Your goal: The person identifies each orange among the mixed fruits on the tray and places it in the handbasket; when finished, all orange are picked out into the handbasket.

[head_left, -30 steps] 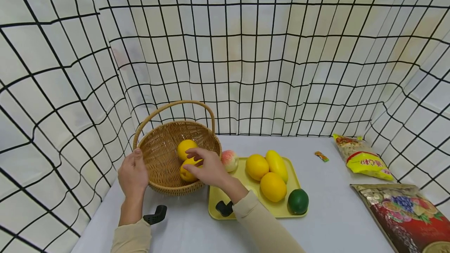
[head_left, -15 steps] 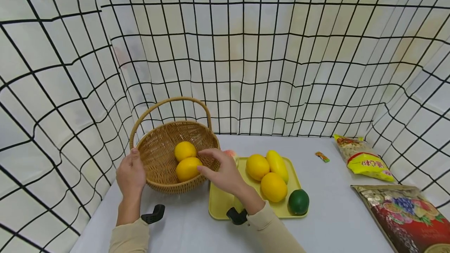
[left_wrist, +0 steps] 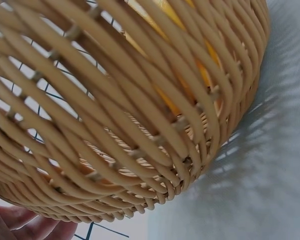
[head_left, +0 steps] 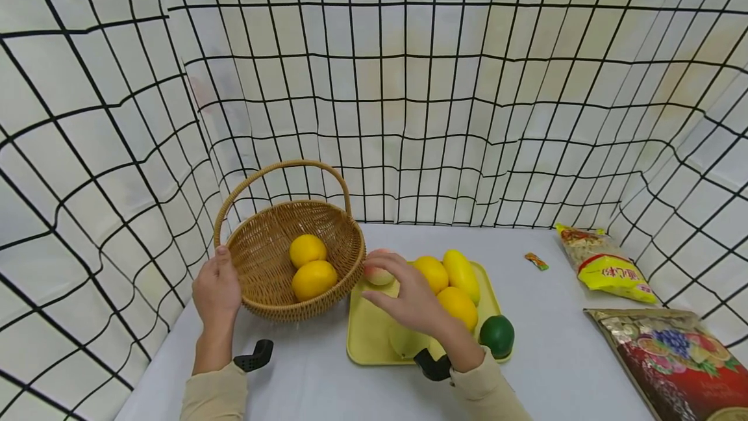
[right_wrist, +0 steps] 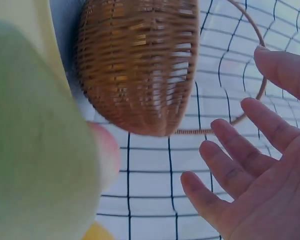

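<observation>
My left hand (head_left: 216, 288) grips the rim of the brown wicker basket (head_left: 269, 301) near the left foot of its handle. The basket is tilted toward me, with two orange-yellow round fruits (head_left: 314, 280) inside. In the left wrist view, fingers (left_wrist: 37, 229) show under the basket's woven side. My right hand (head_left: 411, 297) hovers over the yellow tray (head_left: 359, 336), fingers spread and holding nothing. Near its fingertips is a pink-white peach (head_left: 380, 276), partly hidden in the head view. A pale green fruit (right_wrist: 35, 140) fills the left of the right wrist view.
The tray also bears two orange-yellow fruits (head_left: 458, 307), a long yellow fruit (head_left: 461, 277) and a dark green fruit (head_left: 497, 336). To the right lie a small wrapped snack (head_left: 536, 261), a yellow snack bag (head_left: 610, 271) and a red-brown package (head_left: 678, 362). Black-gridded white sheeting stands behind.
My right hand has drawn back from the fruits in the basket and moved right, over the tray. The two fruits stay in the basket, which shifted slightly left. My left hand keeps its grip.
</observation>
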### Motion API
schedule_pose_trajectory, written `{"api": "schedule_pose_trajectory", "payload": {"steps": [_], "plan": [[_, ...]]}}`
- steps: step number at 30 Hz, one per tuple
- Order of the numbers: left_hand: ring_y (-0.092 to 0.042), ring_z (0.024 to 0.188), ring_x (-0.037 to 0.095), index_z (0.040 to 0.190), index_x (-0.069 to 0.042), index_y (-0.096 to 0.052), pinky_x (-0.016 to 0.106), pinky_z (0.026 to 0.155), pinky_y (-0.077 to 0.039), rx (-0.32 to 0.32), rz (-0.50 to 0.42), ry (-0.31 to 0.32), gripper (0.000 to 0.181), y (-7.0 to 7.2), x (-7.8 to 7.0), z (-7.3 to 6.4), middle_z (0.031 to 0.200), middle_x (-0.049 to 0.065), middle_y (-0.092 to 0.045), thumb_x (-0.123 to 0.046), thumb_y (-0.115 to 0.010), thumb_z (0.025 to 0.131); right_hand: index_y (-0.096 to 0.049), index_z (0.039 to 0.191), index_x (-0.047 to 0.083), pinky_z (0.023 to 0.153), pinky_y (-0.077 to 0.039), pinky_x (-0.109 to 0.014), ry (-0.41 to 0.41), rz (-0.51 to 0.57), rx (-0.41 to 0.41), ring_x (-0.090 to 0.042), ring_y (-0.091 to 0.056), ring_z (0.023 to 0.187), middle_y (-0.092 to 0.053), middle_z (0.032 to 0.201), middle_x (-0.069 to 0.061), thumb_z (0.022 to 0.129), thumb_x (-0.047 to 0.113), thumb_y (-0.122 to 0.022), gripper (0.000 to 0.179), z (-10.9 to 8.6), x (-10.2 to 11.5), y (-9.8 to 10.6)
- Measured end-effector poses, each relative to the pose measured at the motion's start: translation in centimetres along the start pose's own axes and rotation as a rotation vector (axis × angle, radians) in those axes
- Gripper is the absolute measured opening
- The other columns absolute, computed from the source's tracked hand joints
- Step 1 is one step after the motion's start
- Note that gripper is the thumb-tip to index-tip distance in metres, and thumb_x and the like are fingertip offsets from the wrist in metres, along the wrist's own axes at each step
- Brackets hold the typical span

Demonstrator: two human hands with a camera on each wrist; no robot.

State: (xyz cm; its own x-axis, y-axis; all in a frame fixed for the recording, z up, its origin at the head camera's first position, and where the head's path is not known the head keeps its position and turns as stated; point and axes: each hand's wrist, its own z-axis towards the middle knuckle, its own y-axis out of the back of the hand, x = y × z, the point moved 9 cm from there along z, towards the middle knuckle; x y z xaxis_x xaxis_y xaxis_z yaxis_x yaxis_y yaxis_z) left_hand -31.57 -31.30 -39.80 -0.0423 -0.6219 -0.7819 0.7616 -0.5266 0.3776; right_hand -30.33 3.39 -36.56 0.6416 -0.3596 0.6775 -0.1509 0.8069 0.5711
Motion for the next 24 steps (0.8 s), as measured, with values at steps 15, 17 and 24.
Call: {"api": "schedule_pose_trajectory", "payload": {"steps": [15, 17, 24], "plan": [[-0.029, 0.048, 0.023, 0.06, -0.007, -0.04, 0.037, 0.049, -0.022, 0.014, -0.004, 0.022, 0.067, 0.0, -0.2, -0.2, 0.059, 0.01, -0.038, -0.057, -0.027, 0.103, -0.061, 0.127, 0.02, 0.102, -0.042, -0.048, -0.234, 0.059, -0.067, -0.03, -0.057, 0.119, -0.059, 0.131, 0.001, 0.089, 0.025, -0.074, 0.04, -2.2, -5.1, 4.9], [-0.028, 0.047, 0.023, 0.06, -0.007, -0.039, 0.037, 0.049, -0.021, 0.016, -0.003, 0.019, 0.067, -0.1, -0.2, -0.1, 0.059, 0.009, -0.037, -0.057, -0.026, 0.103, -0.061, 0.128, 0.018, 0.102, -0.042, -0.048, -0.258, 0.048, -0.068, -0.033, -0.057, 0.121, -0.06, 0.13, 0.0, 0.09, 0.025, -0.073, 0.04, -2.5, -5.9, 5.5], [-0.03, 0.05, 0.026, 0.06, -0.006, -0.04, 0.039, 0.051, -0.023, 0.015, -0.013, 0.029, 0.07, -0.1, 0.2, -0.1, 0.061, 0.012, -0.039, -0.06, -0.025, 0.102, -0.059, 0.131, 0.012, 0.1, -0.044, -0.049, -0.303, -0.022, -0.058, -0.037, -0.056, 0.12, -0.06, 0.131, -0.007, 0.092, 0.027, -0.07, 0.043, -3.5, -7.8, 7.4]]}}
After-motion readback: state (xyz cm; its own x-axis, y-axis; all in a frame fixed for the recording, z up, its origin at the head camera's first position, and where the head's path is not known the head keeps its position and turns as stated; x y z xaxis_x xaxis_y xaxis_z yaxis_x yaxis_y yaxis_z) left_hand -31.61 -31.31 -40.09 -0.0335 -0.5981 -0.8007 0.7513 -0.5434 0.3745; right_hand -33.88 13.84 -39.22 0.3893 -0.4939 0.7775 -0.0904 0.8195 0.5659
